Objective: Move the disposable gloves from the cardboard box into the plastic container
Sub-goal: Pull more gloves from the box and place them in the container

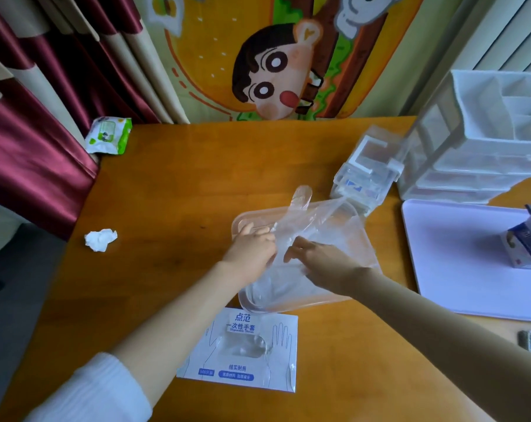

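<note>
A flat white cardboard glove box (243, 354) with blue print lies on the wooden table near me, clear film showing in its oval opening. Just beyond it sits the clear plastic container (288, 300), partly covered by a loose heap of transparent disposable gloves (316, 220). One glove finger sticks up at the far side. My left hand (252, 248) pinches the glove film at the container's left edge. My right hand (319, 257) lies over the gloves inside the container, its fingers curled into the film.
A crumpled tissue (101, 239) and a wet-wipe pack (109, 135) lie at the left. A small clear box (364, 175) and a white drawer organiser (483, 141) stand at the back right. On the white tray (459, 257) at the right stands a small carton (526, 248).
</note>
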Demonstrator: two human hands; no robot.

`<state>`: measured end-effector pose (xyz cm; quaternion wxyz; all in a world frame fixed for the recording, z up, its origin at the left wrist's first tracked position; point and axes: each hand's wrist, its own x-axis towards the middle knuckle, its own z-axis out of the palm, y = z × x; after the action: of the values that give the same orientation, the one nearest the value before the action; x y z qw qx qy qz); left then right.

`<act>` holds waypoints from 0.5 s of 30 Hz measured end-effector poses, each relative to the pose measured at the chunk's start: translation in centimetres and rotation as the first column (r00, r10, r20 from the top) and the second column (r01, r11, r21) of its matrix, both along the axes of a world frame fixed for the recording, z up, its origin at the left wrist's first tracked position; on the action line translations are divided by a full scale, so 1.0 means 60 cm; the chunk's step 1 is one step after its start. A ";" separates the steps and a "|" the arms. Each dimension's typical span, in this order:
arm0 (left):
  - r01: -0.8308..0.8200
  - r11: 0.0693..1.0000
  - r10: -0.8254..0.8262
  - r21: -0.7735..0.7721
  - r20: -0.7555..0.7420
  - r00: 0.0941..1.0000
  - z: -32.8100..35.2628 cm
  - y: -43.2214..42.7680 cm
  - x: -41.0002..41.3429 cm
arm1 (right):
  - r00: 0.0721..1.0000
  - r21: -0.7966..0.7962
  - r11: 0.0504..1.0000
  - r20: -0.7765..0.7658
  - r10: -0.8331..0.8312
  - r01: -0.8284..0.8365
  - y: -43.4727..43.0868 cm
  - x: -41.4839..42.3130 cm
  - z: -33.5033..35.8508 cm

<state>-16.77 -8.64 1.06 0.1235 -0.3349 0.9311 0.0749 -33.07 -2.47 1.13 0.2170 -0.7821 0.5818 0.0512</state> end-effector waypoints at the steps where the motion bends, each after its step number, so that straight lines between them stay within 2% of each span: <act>1: 0.020 1.000 -0.018 -0.013 0.096 0.995 -0.004 -0.001 -0.008 | 1.000 0.054 0.998 -0.003 -0.016 0.016 -0.005 0.003 -0.011; 3: 0.057 0.998 -0.052 -0.013 0.267 0.962 -0.012 -0.003 -0.021 | 0.999 0.222 0.975 0.034 -0.038 0.030 -0.014 0.008 -0.029; 5: 0.064 0.998 -0.065 0.016 0.400 0.914 -0.020 -0.001 -0.031 | 0.992 0.438 0.899 0.100 -0.076 0.025 -0.021 0.006 -0.034; 7: 0.041 0.999 -0.040 0.008 0.434 0.900 -0.026 0.002 -0.038 | 0.968 0.537 0.842 0.182 -0.172 0.049 -0.030 -0.002 -0.030; 9: -0.029 0.999 0.043 -0.044 0.348 0.937 -0.028 0.003 -0.043 | 0.920 0.391 0.904 0.264 -0.288 0.171 -0.039 -0.011 -0.023; 11: -0.110 0.992 0.120 -0.053 0.232 0.965 -0.036 0.005 -0.049 | 0.927 0.135 0.951 0.221 -0.302 0.277 -0.045 -0.018 -0.027; 12: -0.134 0.990 0.139 -0.036 0.201 0.970 -0.044 0.006 -0.052 | 0.948 0.060 0.962 0.165 -0.273 0.266 -0.047 -0.020 -0.033; 13: -0.143 0.990 0.142 -0.011 0.202 0.969 -0.053 0.009 -0.056 | 0.970 0.044 0.975 0.100 -0.221 0.217 -0.048 -0.021 -0.042; 15: -0.150 0.987 0.129 0.056 0.268 0.955 -0.072 0.014 -0.062 | 0.993 0.110 0.988 -0.045 -0.107 0.112 -0.046 -0.022 -0.063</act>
<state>-20.46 -7.77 -3.23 0.2534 -0.4019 0.8769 0.0735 -34.40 -5.24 -2.67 0.2519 -0.7343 0.6243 0.0872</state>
